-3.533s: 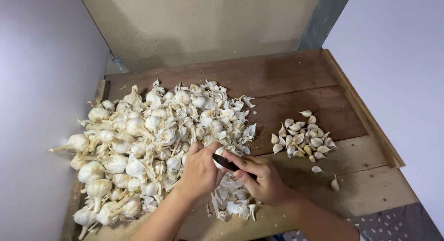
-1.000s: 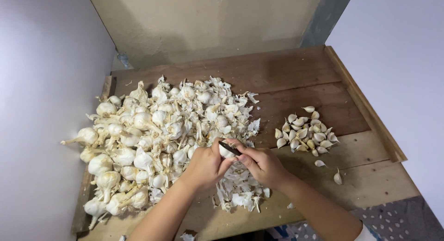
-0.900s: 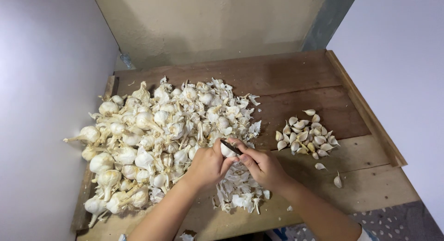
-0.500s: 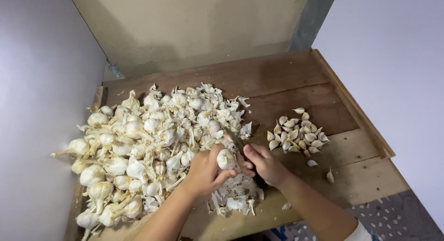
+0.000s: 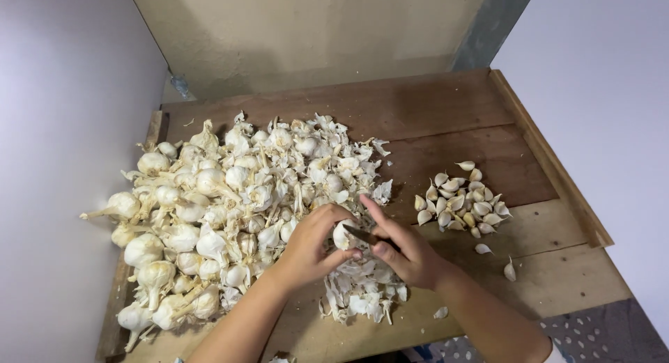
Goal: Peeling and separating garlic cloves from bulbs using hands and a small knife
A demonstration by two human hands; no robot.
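Your left hand (image 5: 310, 246) is curled round a garlic bulb (image 5: 343, 233), fingers over the top & thumb under it, holding it just above the tabletop (image 5: 432, 119) near the front edge. Your right hand (image 5: 404, 248) is closed on a small knife (image 5: 364, 236); the dark blade points left & its tip touches the bulb, handle mostly hidden in your grip. Both hands sit close together, w/ fingertips nearly meeting over the bulb. Right below them lies a heap of papery skins (image 5: 362, 297), scattered toward the front edge. To the left & behind, a big pile of whole garlic bulbs (image 5: 209, 210) w/ stems covers approx. half the boards, mixed w/ loose skins on its right side. To the right, well apart from the hands, sits a small cluster of separated cloves (image 5: 460, 203), w/ 2 stray cloves (image 5: 511, 269) nearer the front. Tabletop is rough wooden planks w/ a raised strip along the right edge, set in a corner betw. pale walls.
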